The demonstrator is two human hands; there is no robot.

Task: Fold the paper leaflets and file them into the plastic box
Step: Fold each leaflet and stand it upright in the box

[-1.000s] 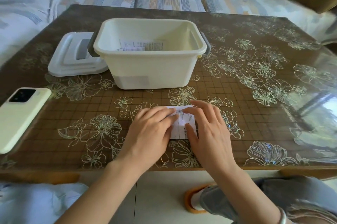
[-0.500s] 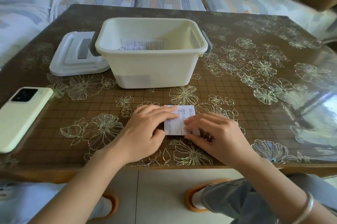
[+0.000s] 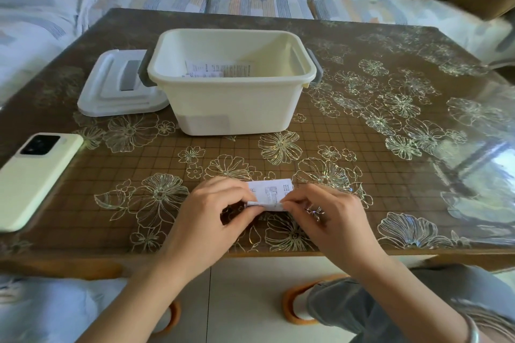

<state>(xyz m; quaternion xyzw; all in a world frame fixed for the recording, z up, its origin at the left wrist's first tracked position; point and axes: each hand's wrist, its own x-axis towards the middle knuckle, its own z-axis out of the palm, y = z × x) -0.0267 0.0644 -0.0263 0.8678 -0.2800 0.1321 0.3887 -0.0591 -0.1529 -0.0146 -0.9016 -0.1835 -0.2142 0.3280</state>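
While both hands work close to the near edge of the bench (image 3: 390,183), the box (image 3: 231,111) stands open farther back, straight beyond them and well apart. A few printed papers (image 3: 220,69) lie inside it toward the far wall. Its lid (image 3: 111,91) lies flat just left of it, the right side reaching under the box's grey side handle; whether the two touch cannot be told. A phone (image 3: 36,178) lies camera side up at the left edge of the bench, well apart from the hands and from the box. Behind the bench runs a sofa (image 3: 259,1) with a patterned cover and tan cushions. Below the near edge the person's knees and two orange-rimmed slippers (image 3: 295,306) show over a pale tiled floor.

The leaflet (image 3: 271,193), already folded small, sits on the bench between the hands, its far part flat and its near edge raised a little. The left hand (image 3: 206,220) has its fingers curled and pinches the leaflet's near left corner between thumb and forefinger. The right hand (image 3: 331,220), likewise curled, pinches the near right corner, so the fingertips of the two hands almost meet along the near edge. Both forearms rise from below and angle inward. A bangle (image 3: 473,328) circles the right wrist.
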